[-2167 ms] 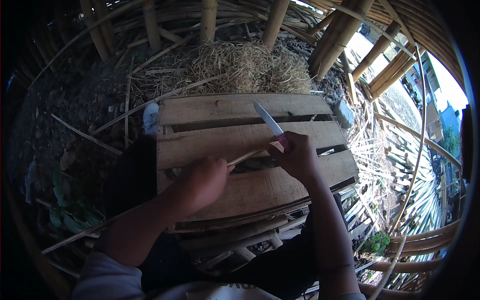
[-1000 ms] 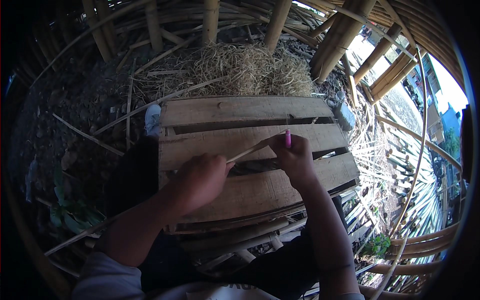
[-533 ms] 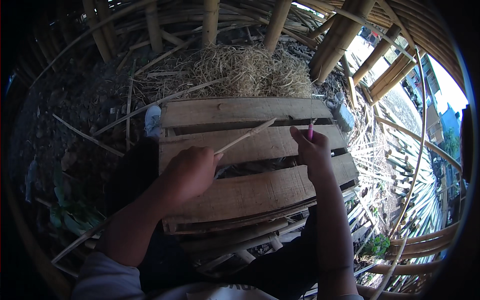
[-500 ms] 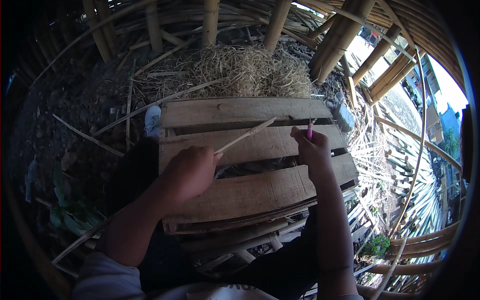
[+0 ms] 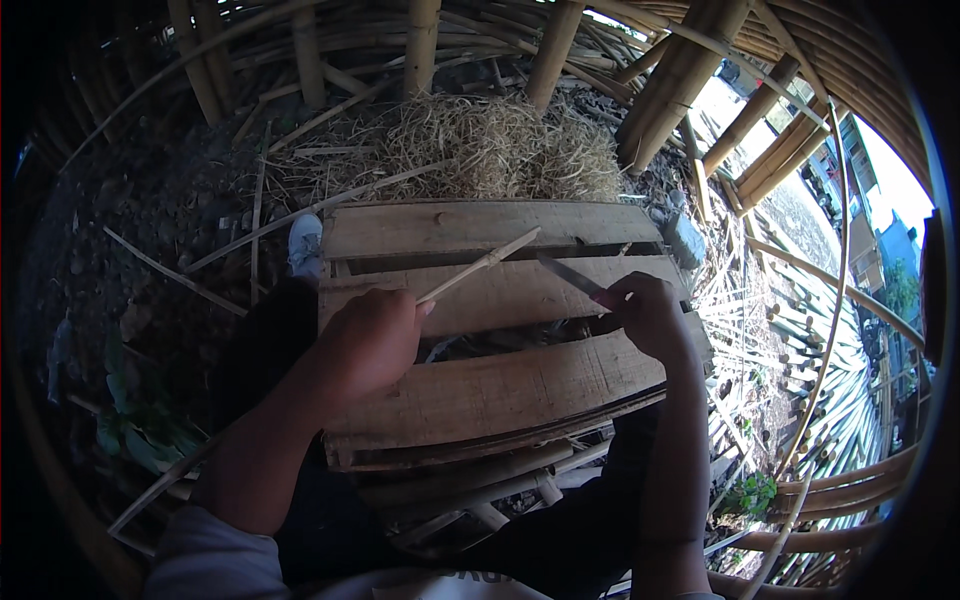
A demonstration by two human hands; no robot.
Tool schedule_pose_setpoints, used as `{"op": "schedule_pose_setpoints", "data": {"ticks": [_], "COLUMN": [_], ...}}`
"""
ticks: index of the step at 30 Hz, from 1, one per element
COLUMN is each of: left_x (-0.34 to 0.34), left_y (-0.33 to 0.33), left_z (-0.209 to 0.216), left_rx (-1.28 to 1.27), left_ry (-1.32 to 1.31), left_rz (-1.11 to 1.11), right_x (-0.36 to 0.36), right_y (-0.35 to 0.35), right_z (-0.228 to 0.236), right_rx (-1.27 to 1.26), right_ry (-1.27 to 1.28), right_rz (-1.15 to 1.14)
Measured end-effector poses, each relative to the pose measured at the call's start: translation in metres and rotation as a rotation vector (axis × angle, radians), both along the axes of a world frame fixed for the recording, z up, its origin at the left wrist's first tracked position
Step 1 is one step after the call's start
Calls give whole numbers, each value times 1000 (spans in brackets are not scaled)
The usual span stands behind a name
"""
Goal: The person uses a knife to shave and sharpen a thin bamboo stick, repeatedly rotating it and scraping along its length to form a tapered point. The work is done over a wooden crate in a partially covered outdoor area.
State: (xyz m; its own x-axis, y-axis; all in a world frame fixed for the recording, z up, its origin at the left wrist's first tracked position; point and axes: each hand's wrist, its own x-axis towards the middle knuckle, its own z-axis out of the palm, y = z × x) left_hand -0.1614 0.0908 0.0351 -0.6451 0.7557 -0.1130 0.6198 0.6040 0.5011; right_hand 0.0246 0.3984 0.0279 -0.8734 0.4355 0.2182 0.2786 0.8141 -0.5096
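Observation:
My left hand (image 5: 372, 338) is closed round a thin bamboo strip (image 5: 482, 264); its free end, with a node near the tip, points up and to the right over the slatted wooden table (image 5: 500, 390). A long pale strip emerges below my left forearm, and I cannot tell whether it is the same piece. In my right hand (image 5: 650, 312) is a knife (image 5: 572, 279) with a pink handle mostly hidden by my fingers. Its blade points left and away, and its tip lies just right of the strip's end, apart from it.
Beyond the table lies a heap of curly bamboo shavings (image 5: 490, 150). Bamboo posts (image 5: 421, 50) stand at the back. Many cut bamboo poles (image 5: 830, 380) lie on the sunlit ground to the right. A shoe (image 5: 305, 240) shows at the table's left edge.
The knife has swung from pointing away, seen nearly edge-on, to pointing left toward the strip. My right hand has turned and come slightly nearer. The strip has shifted a little left.

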Motion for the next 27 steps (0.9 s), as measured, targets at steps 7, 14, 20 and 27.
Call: {"op": "schedule_pose_setpoints", "data": {"ticks": [7, 14, 20, 27], "left_x": [-2, -1, -2, 11], "left_y": [0, -2, -1, 7], "left_z": [5, 3, 7, 9], "left_rx": [-17, -8, 18, -74], "left_ry": [-3, 5, -6, -75], "left_rz": [4, 8, -2, -64], "right_x": [8, -7, -15, -27], "right_y": [10, -22, -35, -41], "right_z": [1, 7, -8, 0], "right_rx": [247, 111, 55, 45], "right_ry": [-196, 77, -27, 245], "right_rz": [-304, -69, -68, -345]}}
